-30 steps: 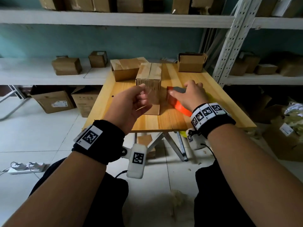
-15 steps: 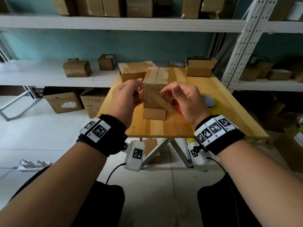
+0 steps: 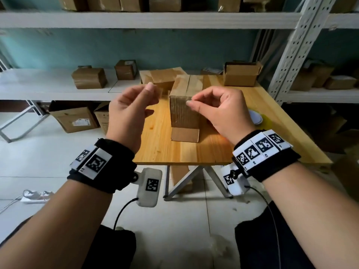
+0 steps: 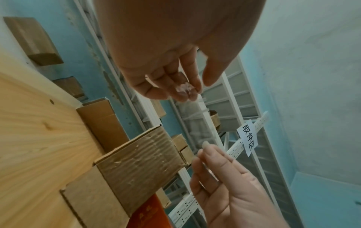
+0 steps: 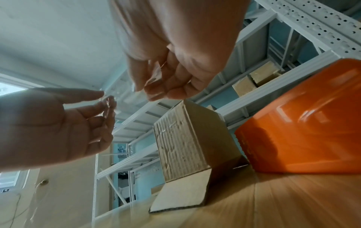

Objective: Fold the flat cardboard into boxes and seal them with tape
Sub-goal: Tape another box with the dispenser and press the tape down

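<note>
A tall cardboard box (image 3: 184,111) stands on the wooden table (image 3: 155,150), its lower flap (image 3: 185,134) lying flat toward me. Both hands hover in front of its upper edge, a clear tape strip (image 5: 154,80) between them. My left hand (image 3: 150,89) holds one crumpled end (image 4: 184,91) at its fingertips, left of the box. My right hand (image 3: 190,101) pinches the other end between thumb and forefinger at the box's top front edge. The orange tape dispenser (image 5: 302,123) sits on the table right of the box, hidden behind my right hand in the head view.
More folded boxes stand at the table's back: one (image 3: 161,78) behind the tall box and an open one (image 3: 240,74) at the back right. A white and yellow object (image 3: 257,117) lies to the right. White shelving (image 3: 287,53) with cartons surrounds the table.
My right hand left the orange dispenser and met the left hand in front of the box. Both hands have since risen and moved apart, the tape strip between them.
</note>
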The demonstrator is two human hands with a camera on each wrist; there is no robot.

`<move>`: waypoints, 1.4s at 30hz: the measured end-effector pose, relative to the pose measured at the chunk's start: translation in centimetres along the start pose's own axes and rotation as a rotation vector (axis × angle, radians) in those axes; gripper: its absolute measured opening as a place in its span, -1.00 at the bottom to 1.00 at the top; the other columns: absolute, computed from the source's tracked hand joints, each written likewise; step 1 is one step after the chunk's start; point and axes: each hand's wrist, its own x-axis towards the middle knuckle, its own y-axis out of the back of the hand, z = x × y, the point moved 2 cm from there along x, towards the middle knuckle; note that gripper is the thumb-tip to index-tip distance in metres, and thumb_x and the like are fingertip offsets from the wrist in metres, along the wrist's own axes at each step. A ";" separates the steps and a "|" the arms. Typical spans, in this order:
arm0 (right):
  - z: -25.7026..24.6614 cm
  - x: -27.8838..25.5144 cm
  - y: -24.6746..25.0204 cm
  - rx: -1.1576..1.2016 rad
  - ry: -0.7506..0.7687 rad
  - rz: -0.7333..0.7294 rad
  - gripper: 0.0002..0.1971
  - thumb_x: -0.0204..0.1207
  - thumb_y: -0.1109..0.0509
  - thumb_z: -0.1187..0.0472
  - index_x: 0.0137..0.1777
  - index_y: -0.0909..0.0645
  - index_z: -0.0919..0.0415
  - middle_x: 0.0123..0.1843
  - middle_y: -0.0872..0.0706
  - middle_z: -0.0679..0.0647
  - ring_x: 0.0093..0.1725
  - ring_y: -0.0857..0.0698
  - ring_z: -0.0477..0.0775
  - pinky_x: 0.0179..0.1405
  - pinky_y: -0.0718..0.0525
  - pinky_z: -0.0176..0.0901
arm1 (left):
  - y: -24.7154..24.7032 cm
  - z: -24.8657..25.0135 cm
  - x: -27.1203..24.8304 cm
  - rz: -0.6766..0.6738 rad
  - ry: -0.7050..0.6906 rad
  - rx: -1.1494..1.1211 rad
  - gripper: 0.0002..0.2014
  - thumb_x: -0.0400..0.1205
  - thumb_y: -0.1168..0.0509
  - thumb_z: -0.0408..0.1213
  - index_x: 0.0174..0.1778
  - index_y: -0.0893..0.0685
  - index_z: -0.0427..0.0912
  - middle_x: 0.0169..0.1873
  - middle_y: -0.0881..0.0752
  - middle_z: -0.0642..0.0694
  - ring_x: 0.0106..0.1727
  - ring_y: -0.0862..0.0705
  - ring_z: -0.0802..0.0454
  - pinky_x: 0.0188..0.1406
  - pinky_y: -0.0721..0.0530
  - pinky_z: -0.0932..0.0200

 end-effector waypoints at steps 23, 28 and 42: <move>-0.6 -1.4 2.0 0.032 -0.076 0.029 -0.46 0.55 -0.66 0.24 0.53 -0.65 0.11 -0.10 -0.92 -0.12 0.02 -0.88 -0.16 0.42 -0.75 0.04 | -2.8 -2.3 -0.6 0.312 -0.225 0.057 -0.85 0.62 -0.60 -0.25 -0.01 -0.88 0.13 -0.11 -0.91 0.07 -0.02 -0.85 0.11 0.10 -0.79 0.15; -0.5 -1.3 2.4 0.004 -0.089 0.137 -0.65 0.50 -0.71 0.14 0.24 -0.77 0.14 -0.10 -0.92 -0.13 -0.02 -0.88 -0.20 0.16 -0.87 -0.02 | -3.3 -2.6 -0.7 0.313 -0.269 0.113 -0.81 0.64 -0.59 -0.21 0.15 -0.86 0.06 -0.04 -0.90 0.07 0.02 -0.87 0.09 0.14 -0.82 0.10; 0.0 -1.2 2.4 -0.132 0.045 0.276 -0.86 0.53 -0.68 0.06 -0.09 -0.80 0.07 0.22 -0.80 -0.13 0.05 -0.85 -0.04 -0.13 -0.88 -0.06 | -3.3 -2.3 -0.9 0.300 -0.279 0.173 -0.90 0.65 -0.57 -0.13 -0.08 -0.84 0.21 -0.10 -0.86 0.13 0.02 -0.81 0.16 0.16 -0.79 0.06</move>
